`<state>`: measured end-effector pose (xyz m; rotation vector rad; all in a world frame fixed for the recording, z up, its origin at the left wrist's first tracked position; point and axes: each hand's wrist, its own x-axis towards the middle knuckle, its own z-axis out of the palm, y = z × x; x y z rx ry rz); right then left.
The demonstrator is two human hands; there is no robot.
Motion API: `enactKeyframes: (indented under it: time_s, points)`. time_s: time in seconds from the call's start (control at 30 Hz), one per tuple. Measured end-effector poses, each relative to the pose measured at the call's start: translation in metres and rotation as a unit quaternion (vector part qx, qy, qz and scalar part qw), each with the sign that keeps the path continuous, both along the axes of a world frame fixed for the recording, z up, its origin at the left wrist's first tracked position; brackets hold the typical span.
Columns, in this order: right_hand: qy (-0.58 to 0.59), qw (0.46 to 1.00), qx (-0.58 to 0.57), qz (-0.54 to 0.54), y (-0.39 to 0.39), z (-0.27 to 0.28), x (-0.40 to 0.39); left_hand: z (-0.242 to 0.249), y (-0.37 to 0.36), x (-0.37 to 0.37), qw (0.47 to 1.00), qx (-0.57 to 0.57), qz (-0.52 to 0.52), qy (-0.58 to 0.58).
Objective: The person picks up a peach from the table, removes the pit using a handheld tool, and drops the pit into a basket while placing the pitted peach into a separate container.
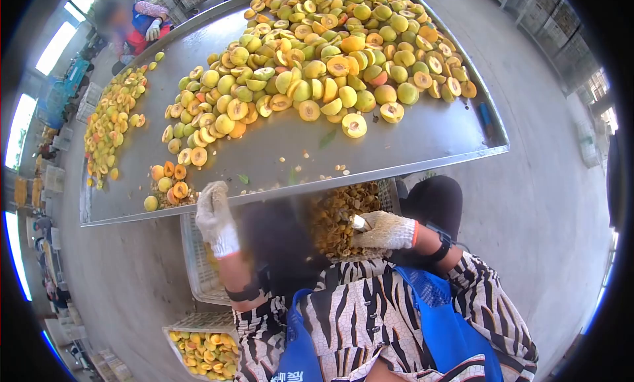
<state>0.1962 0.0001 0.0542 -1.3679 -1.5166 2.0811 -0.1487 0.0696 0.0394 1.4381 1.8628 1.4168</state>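
My left hand [214, 213], in a pale knit glove, is at the front edge of the metal table [264, 164]. Its fingers are curled together, and whatever they may hold is hidden. Beside it on the table lies a small group of stone fruit [173, 182], some halved, among bits of pit. My right hand [388, 230], gloved too, is closed around a small tool with a white end [358, 221]; the rest of the tool is covered by the glove. Below that hand, a crate [389, 195] between my knees holds many brown pits [340, 213].
A large heap of yellow-green stone fruit [317, 68], many cut in half, covers the table's far side. Another heap [115, 127] lies along the left edge. A person [135, 25] in gloves sits at the far left. A crate of fruit halves [205, 352] stands on the floor.
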Motion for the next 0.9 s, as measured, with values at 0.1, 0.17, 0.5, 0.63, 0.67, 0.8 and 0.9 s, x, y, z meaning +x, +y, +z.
enactKeyframes:
  time_s: [0.1, 0.17, 0.5, 0.63, 0.67, 0.8, 0.9]
  points:
    - [0.006, 0.995, 0.066, -0.068, 0.010, 0.021, 0.002, 0.015, 0.039, -0.004, 0.962, 0.093, 0.027, 0.255]
    - [0.023, 0.990, 0.022, -0.135, 0.022, 0.034, 0.006, 0.027, 0.073, 0.027, 0.968, 0.112, -0.020, 0.224]
    - [-0.261, 0.853, 0.358, -0.278, 0.226, -0.003, 0.102, -0.014, 0.288, 0.157, 0.893, 0.050, -0.234, 0.381]
    - [-0.427, 0.759, 0.395, -0.293, 0.337, -0.005, 0.116, -0.014, 0.296, 0.185, 0.849, -0.074, -0.268, 0.450]
    - [-0.392, 0.774, 0.399, -0.297, 0.359, -0.004, 0.114, -0.017, 0.299, 0.185, 0.857, -0.087, -0.268, 0.432]
    - [-0.401, 0.804, 0.385, -0.213, 0.420, -0.023, 0.101, -0.023, 0.305, 0.179, 0.864, -0.091, -0.292, 0.401]
    - [-0.446, 0.798, 0.381, -0.142, 0.439, -0.032, 0.082, -0.025, 0.306, 0.179, 0.863, -0.085, -0.283, 0.410]
